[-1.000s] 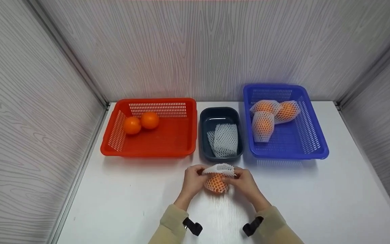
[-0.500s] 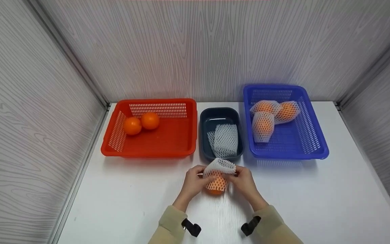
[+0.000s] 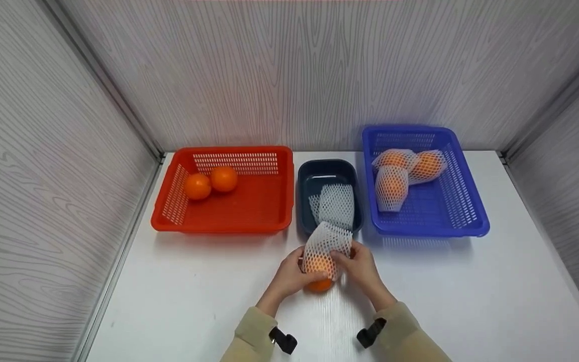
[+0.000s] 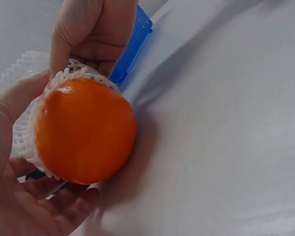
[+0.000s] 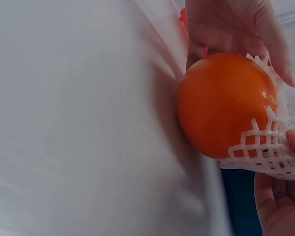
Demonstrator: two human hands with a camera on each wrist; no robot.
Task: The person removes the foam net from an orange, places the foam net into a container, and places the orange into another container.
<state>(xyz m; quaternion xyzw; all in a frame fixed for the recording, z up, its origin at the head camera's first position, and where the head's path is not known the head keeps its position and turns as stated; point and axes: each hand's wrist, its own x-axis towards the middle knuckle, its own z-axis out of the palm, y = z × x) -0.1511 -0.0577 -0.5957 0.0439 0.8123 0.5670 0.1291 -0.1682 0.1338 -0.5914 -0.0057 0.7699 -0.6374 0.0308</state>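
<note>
Between my two hands, close over the white table, is an orange partly inside a white foam net sleeve. Its near end is bare, and the sleeve's loose far end reaches over the small dark tub. My left hand grips the orange from the left, thumb across the mesh. On the other side my right hand pinches the sleeve between thumb and fingers. In the left wrist view, the sleeve's edge rings the smooth orange. From the right wrist, open mesh strands lie over the orange's lower side.
A red basket with two bare oranges stands at left. The dark tub holds more foam sleeves. To the right, a blue basket contains several sleeved oranges. Walls enclose the table at back and sides.
The sleeve, earlier bunched above the orange, now stretches out toward the tub. More of the orange's near end shows bare. My left thumb has moved down lower across the fruit.
</note>
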